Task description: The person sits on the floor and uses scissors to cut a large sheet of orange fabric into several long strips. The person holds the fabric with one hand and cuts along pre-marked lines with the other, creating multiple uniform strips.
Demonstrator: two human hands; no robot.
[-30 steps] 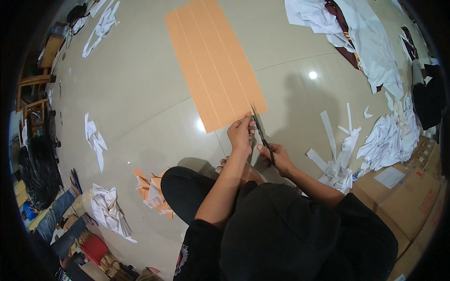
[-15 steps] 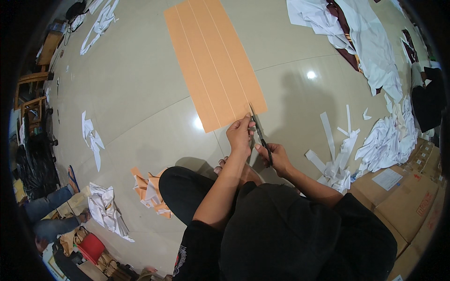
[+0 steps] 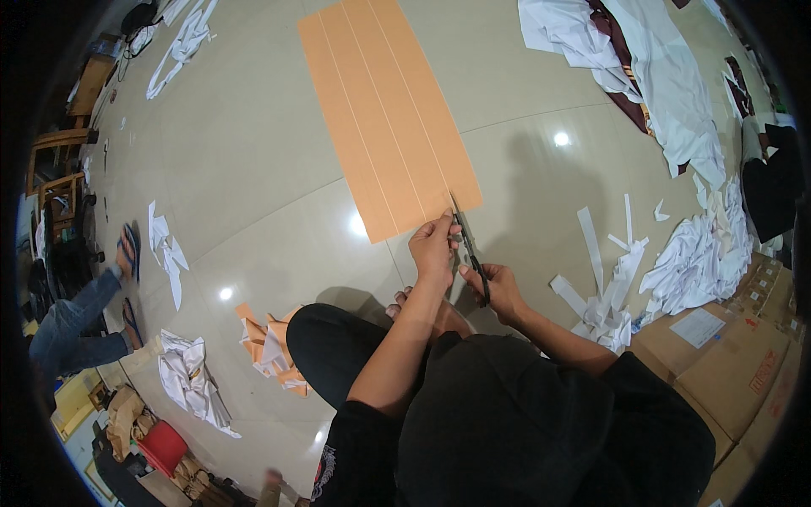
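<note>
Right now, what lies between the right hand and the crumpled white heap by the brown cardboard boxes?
Head view: loose white strips on the beige floor, between the right hand and that white heap.

Floor (image 3: 262,160): glossy beige tile, seams showing. Directly on it: orange sheet (image 3: 389,118) at 12, three pale lines lengthwise; white cloth (image 3: 672,93) at 2, maroon bit at its edge; white strips (image 3: 623,275) at 3, white heap (image 3: 697,253) just outside them; cartons (image 3: 726,380) at 4; orange scraps (image 3: 279,338) at 8, crumpled white bundle (image 3: 187,372) farther out; white scrap (image 3: 171,253) at 9; white tangle (image 3: 184,52) at 10.
</note>
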